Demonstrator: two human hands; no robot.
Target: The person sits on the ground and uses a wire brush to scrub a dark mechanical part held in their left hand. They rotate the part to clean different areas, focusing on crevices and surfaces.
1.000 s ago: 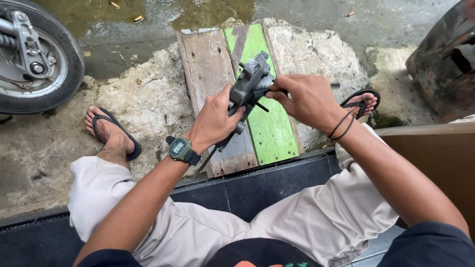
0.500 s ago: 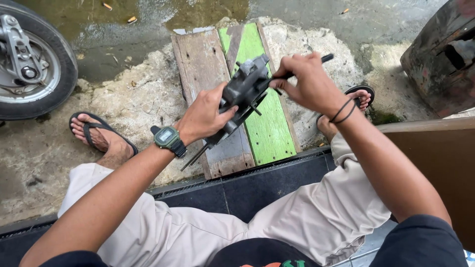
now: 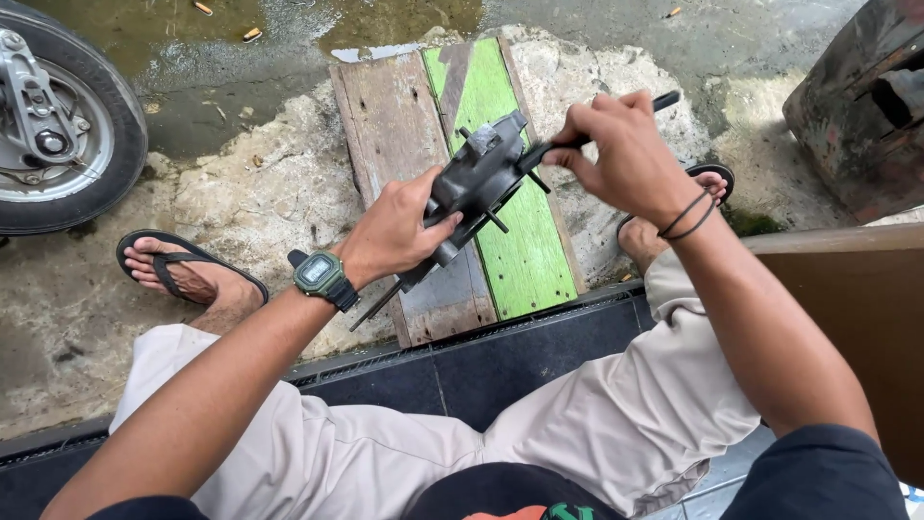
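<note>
Dark metal part [image 3: 476,183] gripped in left hand [image 3: 395,231] – right hand [image 3: 621,154] clamped on black tool [image 3: 664,100], just beside it.

Tool handle [image 3: 664,100] now farther right

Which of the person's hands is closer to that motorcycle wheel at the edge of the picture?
Left. The left hand grips the dark metal part and lies on the side of the wheel; the right hand, holding a thin black tool, is farther away.

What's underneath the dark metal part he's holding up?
Below the dark metal part lie weathered wooden planks, one painted green, resting on rough concrete. The part and the left hand hide the plank surface directly beneath.
</note>
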